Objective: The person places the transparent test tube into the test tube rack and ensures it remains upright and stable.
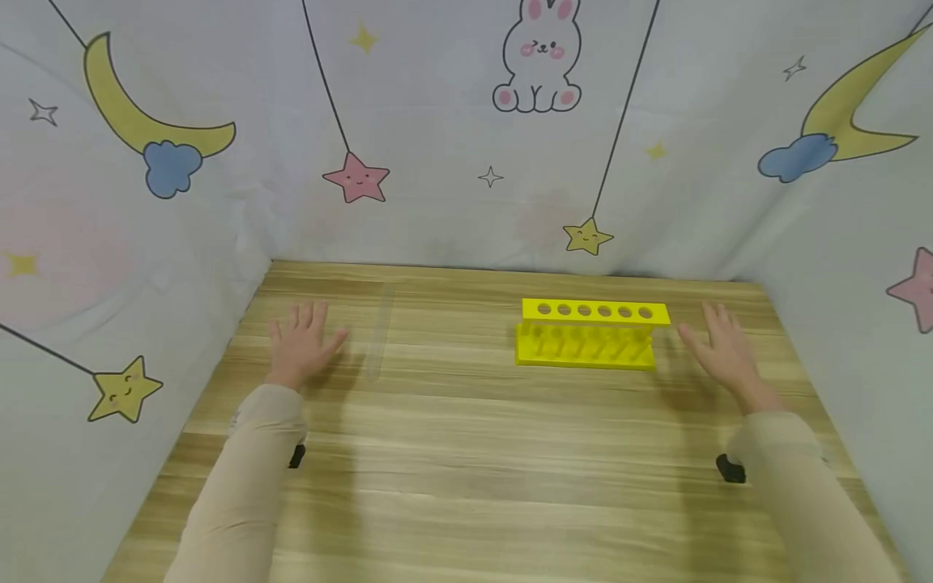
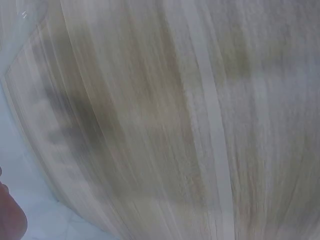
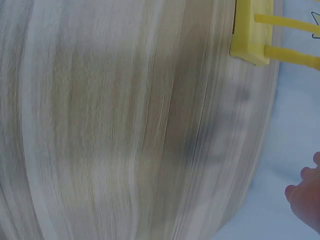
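Observation:
In the head view my left hand (image 1: 301,344) is held over the left part of the table with its fingers spread, holding nothing. Just to its right lies a long, thin, see-through tube (image 1: 381,332); the left wrist view catches its end (image 2: 22,35) at the top left corner. A yellow test tube rack (image 1: 585,363) with a row of round holes and pegs stands right of centre. My right hand (image 1: 722,348), fingers straight, is off the rack's right end and holds nothing. Part of the rack (image 3: 252,32) shows at the top of the right wrist view.
The wood-grain table (image 1: 466,461) is bounded at the back and both sides by a white curtain (image 1: 452,219) printed with stars, moons and a rabbit. A small black piece (image 1: 731,468) shows at the right sleeve, and another (image 1: 296,456) at the left.

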`<state>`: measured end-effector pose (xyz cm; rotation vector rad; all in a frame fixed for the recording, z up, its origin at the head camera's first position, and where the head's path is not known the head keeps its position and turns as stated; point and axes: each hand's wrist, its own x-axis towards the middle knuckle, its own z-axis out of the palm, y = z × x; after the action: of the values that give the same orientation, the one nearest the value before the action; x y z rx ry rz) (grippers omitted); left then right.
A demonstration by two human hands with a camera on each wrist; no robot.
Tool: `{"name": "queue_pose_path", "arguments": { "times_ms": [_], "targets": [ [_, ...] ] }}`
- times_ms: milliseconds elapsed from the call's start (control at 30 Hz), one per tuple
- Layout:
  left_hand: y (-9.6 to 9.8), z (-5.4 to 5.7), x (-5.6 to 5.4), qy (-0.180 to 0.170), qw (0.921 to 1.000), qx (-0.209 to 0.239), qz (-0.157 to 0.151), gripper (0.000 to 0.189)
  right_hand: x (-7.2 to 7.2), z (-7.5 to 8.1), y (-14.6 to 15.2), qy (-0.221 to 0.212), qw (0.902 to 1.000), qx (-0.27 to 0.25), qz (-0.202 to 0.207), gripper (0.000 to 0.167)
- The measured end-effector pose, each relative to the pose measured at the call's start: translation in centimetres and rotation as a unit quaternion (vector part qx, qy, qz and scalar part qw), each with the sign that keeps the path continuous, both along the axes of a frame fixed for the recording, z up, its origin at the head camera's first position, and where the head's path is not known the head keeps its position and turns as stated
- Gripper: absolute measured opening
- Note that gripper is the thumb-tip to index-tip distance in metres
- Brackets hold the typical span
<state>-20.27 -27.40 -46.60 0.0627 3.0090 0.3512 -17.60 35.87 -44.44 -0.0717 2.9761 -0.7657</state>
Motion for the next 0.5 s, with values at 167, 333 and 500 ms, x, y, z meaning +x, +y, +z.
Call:
{"name": "queue_pose_path", "arguments": {
  "times_ms": [167, 333, 500],
  "targets": [
    [0.5, -0.1, 0.0, 0.011, 0.9999, -0.002, 0.002, 0.081, -0.4, -0.2, -0.4, 0.01, 0.9978, -0.062, -0.019, 0.073],
    [0.9, -0.4, -0.1, 0.026, 0.9997, 0.003, 0.003, 0.075, -0.5, 0.0, -1.2, 0.003, 0.9932, -0.105, -0.051, 0.074],
    [1.3, -0.8, -0.3, 0.038, 0.9992, 0.012, 0.006, 0.07, -0.6, 0.2, -2.1, -0.003, 0.9877, -0.136, -0.077, 0.074]
  ]
}}
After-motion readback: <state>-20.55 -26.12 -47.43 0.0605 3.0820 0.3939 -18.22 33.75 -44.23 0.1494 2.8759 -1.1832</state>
